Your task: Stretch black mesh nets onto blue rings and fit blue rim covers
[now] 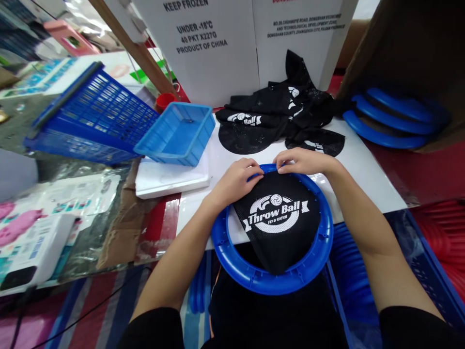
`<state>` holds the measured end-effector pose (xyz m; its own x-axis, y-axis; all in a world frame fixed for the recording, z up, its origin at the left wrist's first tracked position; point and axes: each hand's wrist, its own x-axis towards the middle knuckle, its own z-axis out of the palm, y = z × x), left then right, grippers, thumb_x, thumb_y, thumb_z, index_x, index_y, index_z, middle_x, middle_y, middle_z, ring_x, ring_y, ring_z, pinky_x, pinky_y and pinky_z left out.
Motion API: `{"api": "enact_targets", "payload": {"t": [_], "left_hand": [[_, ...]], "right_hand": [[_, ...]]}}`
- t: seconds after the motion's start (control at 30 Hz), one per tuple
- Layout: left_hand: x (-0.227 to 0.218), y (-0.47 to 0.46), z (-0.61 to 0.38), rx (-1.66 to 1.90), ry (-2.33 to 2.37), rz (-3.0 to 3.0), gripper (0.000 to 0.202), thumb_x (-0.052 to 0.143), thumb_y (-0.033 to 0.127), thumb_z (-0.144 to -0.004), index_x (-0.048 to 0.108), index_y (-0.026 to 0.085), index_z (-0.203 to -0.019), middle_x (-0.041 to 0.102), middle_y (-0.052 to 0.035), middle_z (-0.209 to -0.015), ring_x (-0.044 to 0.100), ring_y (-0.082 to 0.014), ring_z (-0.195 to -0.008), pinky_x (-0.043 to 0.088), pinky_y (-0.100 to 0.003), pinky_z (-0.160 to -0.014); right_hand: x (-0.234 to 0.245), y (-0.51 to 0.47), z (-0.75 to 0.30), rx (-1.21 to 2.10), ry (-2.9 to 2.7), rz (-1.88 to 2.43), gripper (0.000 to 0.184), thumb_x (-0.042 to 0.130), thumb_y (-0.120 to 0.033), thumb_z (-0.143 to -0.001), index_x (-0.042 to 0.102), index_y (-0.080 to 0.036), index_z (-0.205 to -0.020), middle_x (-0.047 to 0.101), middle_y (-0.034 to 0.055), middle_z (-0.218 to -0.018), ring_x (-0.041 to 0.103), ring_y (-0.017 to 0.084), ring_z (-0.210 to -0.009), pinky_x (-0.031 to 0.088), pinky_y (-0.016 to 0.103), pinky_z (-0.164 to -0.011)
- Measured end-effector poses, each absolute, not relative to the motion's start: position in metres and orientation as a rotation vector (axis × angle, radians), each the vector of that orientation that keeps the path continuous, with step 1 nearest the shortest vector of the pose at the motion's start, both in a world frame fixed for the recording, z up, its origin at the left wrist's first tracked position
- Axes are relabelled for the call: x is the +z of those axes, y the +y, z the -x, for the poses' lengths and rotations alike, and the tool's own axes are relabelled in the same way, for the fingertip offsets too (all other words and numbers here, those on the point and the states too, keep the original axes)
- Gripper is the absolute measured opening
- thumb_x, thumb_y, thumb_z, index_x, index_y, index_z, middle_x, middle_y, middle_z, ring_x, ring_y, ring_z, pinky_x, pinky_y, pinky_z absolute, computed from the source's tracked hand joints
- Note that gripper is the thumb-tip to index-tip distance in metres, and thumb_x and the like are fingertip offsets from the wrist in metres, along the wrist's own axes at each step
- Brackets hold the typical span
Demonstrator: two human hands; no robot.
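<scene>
A blue plastic ring (225, 259) lies at the table's near edge, partly over my lap. Across its opening is a black mesh cloth (276, 247) with white "Throw Ball" print. The cloth reaches the ring's far and right sides, while its lower left edge hangs loose and leaves a gap. My left hand (241, 178) pinches the cloth's edge at the ring's upper left. At the top of the ring, my right hand (300, 161) has its fingers closed on the cloth edge against the rim. The fingertips partly hide that edge.
More black mesh cloths (250, 131) are heaped behind the ring, before a white carton (218, 63). A light-blue tray (178, 133) and a blue basket (98, 116) stand left. Blue rings (392, 121) lie in a box at right; a crate of rings (350, 271) is below.
</scene>
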<state>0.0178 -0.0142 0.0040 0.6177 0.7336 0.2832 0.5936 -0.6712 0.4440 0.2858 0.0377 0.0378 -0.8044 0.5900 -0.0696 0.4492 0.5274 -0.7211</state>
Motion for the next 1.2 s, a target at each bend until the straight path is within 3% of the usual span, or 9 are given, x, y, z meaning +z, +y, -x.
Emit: {"api": "enact_targets", "payload": {"t": [0.13, 0.27, 0.37, 0.47, 0.53, 0.63, 1.2], "left_hand": [[0.005, -0.016, -0.020, 0.618, 1.093, -2.579, 0.024, 0.056, 0.026, -0.103, 0.079, 0.019, -0.103, 0.077, -0.0117, -0.107, 0.068, -0.0269, -0.104, 0.051, -0.047, -0.101], [0.006, -0.020, -0.022, 0.568, 1.171, -2.595, 0.023, 0.056, 0.023, -0.101, 0.079, 0.022, -0.100, 0.081, -0.0076, -0.108, 0.071, -0.0265, -0.107, 0.035, -0.058, -0.120], [0.008, -0.021, -0.022, 0.585, 1.215, -2.550, 0.021, 0.057, 0.024, -0.100, 0.078, 0.021, -0.100, 0.082, -0.0071, -0.106, 0.073, -0.0269, -0.107, 0.031, -0.060, -0.124], [0.010, -0.022, -0.022, 0.623, 1.233, -2.459, 0.020, 0.056, 0.026, -0.100, 0.075, 0.020, -0.100, 0.081, -0.0079, -0.105, 0.073, -0.0264, -0.103, 0.040, -0.056, -0.118], [0.012, -0.021, -0.023, 0.631, 1.219, -2.400, 0.020, 0.055, 0.028, -0.100, 0.073, 0.020, -0.097, 0.079, -0.0091, -0.104, 0.072, -0.0254, -0.100, 0.050, -0.048, -0.105], [0.014, -0.020, -0.025, 0.640, 1.230, -2.356, 0.018, 0.053, 0.028, -0.099, 0.067, 0.020, -0.092, 0.075, -0.0100, -0.098, 0.068, -0.0246, -0.095, 0.054, -0.041, -0.091], [0.015, -0.014, -0.022, 0.603, 1.272, -2.182, 0.020, 0.056, 0.035, -0.097, 0.070, 0.022, -0.093, 0.078, -0.0072, -0.102, 0.070, -0.0257, -0.099, 0.055, -0.040, -0.095]], "right_hand": [[0.035, 0.040, -0.287, 1.197, -2.550, 0.917, 0.020, 0.063, -0.037, -0.093, 0.072, -0.019, -0.092, 0.074, 0.0057, -0.101, 0.063, 0.022, -0.092, 0.048, 0.035, -0.085], [0.029, 0.044, -0.287, 1.202, -2.558, 0.914, 0.017, 0.063, -0.034, -0.093, 0.072, -0.019, -0.090, 0.075, 0.0064, -0.106, 0.064, 0.022, -0.095, 0.048, 0.036, -0.088], [0.026, 0.047, -0.288, 1.202, -2.568, 0.899, 0.016, 0.063, -0.032, -0.094, 0.072, -0.020, -0.091, 0.075, 0.0072, -0.112, 0.064, 0.023, -0.099, 0.049, 0.037, -0.093], [0.023, 0.048, -0.288, 1.209, -2.573, 0.883, 0.016, 0.062, -0.031, -0.095, 0.073, -0.020, -0.093, 0.074, 0.0073, -0.115, 0.065, 0.023, -0.102, 0.049, 0.038, -0.096], [0.022, 0.049, -0.288, 1.201, -2.580, 0.875, 0.015, 0.062, -0.031, -0.095, 0.073, -0.021, -0.093, 0.074, 0.0071, -0.115, 0.065, 0.023, -0.102, 0.050, 0.038, -0.095], [0.020, 0.050, -0.287, 1.162, -2.593, 0.879, 0.014, 0.062, -0.030, -0.095, 0.073, -0.021, -0.094, 0.074, 0.0070, -0.115, 0.065, 0.023, -0.102, 0.050, 0.038, -0.095], [0.020, 0.050, -0.285, 1.117, -2.629, 0.884, 0.013, 0.062, -0.028, -0.097, 0.071, -0.020, -0.095, 0.073, 0.0065, -0.109, 0.065, 0.023, -0.099, 0.050, 0.036, -0.092]]}}
